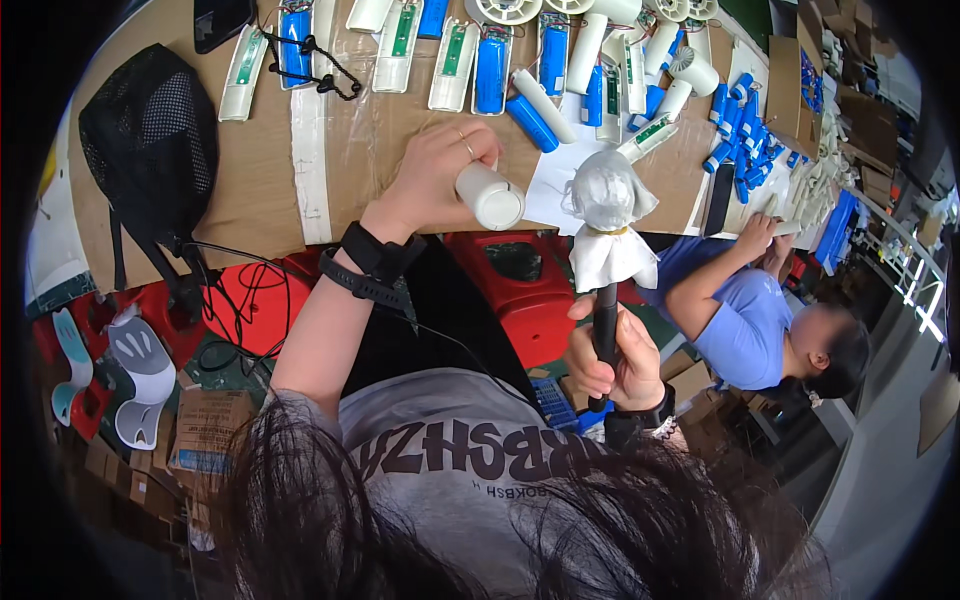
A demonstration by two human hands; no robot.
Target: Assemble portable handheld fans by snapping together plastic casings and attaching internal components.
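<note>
My left hand (425, 170) is closed around a short white plastic cylinder (497, 205), at the near edge of the cardboard-covered table (250, 190). The cylinder's round end faces me. My right hand (625, 355) grips the black handle of a mallet (612, 205), held upright. Its head is wrapped in white cloth, tied below with a yellowish band. The mallet head is to the right of the cylinder and apart from it. Beyond my hands lie white half-shells with green circuit boards (455, 55) and several blue battery packs (531, 122).
A black mesh bag (150, 130) and a dark phone (222, 20) lie at the left. Loose blue batteries (740, 130) are piled at the right, near a co-worker in a blue shirt (750, 325). Red stools (530, 300) stand below the table edge.
</note>
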